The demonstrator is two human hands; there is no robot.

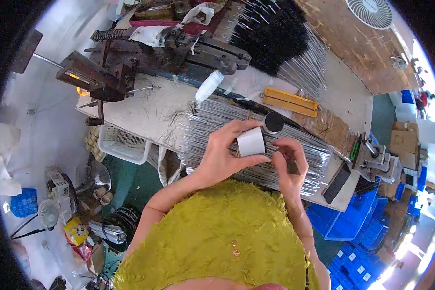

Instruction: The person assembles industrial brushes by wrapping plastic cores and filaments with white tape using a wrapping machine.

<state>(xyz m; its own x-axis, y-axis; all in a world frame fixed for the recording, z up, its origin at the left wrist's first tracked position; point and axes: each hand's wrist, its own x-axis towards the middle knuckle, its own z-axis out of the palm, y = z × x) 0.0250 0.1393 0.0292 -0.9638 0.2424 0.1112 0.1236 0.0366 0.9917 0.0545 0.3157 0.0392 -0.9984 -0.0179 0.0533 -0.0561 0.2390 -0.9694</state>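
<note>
The left hand [222, 154] closes its grip around a white tape roll [251, 141] above the wire bundle [256, 140] at the tabletop's [145, 113] near edge, steadying it while the right hand's [289, 162] fingers pinch at its end.

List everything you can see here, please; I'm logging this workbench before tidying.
tape roll: one, white, in left hand
metal rods: large bundle, silver, on the bench under the hands
black cylinder: one, on the rods
yellow bars: two, on the bench
brush bundle: one, black bristles, bench rear
machine: one, dark, bench rear
crates: several, blue, floor right
basket: one, white, beside bench
left hand: grip on tape roll
right hand: touching roll's edge
</note>
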